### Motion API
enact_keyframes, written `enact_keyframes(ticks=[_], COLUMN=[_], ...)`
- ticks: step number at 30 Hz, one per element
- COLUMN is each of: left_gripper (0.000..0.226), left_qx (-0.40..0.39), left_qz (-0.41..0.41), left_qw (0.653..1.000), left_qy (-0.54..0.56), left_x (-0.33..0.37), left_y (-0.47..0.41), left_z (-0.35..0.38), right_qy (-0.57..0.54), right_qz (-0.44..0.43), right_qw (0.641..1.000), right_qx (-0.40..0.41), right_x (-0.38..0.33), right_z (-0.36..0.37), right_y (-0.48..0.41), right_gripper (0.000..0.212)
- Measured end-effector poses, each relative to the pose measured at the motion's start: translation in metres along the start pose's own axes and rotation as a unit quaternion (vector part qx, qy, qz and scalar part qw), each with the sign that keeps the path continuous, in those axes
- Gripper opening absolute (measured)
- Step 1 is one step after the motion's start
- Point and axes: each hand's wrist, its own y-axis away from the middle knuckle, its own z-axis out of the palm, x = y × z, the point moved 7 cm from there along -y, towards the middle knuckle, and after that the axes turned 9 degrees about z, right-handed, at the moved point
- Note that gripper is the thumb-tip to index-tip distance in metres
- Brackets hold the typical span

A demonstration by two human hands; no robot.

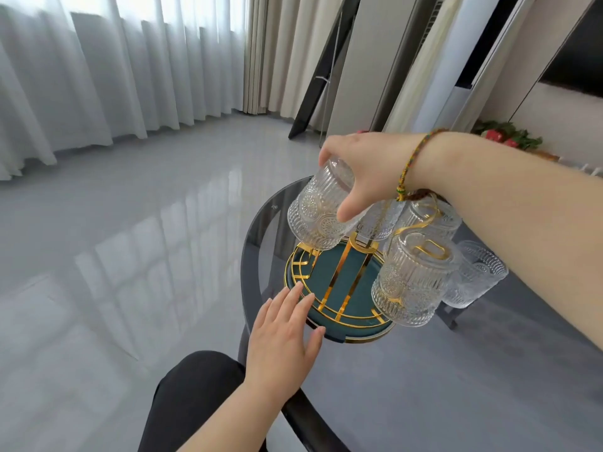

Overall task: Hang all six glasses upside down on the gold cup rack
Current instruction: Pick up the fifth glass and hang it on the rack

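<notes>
just left hand beside rack rim

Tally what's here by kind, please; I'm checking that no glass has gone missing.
Glasses: 5 visible, one in the right hand; a sixth may be hidden
Rack: 1
Hands: 2
Total: 8

text: none legible | labels: none | brands: none | numbers: none | signs: none
</notes>
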Motion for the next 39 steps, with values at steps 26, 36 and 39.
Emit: enact_keyframes(ticks=[26, 36, 39], left_gripper=[0.050, 0.050, 0.049], left_qx=[-0.015, -0.009, -0.004], left_qz=[-0.009, -0.009, -0.007], left_qw=[1.000, 1.000, 1.000], left_qy=[0.017, 0.013, 0.016], left_x=[-0.001, -0.003, -0.003], left_y=[-0.001, -0.001, 0.000], left_z=[0.001, 0.003, 0.003], right_qy=[-0.061, -0.063, -0.068], right_qz=[-0.027, -0.029, -0.029], right_qw=[0.997, 0.997, 0.997], right_qx=[-0.043, -0.033, -0.017], right_x=[-0.010, -0.013, -0.011], right_z=[0.049, 0.047, 0.042], right_y=[-0.025, -0.027, -0.022], right_gripper=[0.091, 0.088, 0.090])
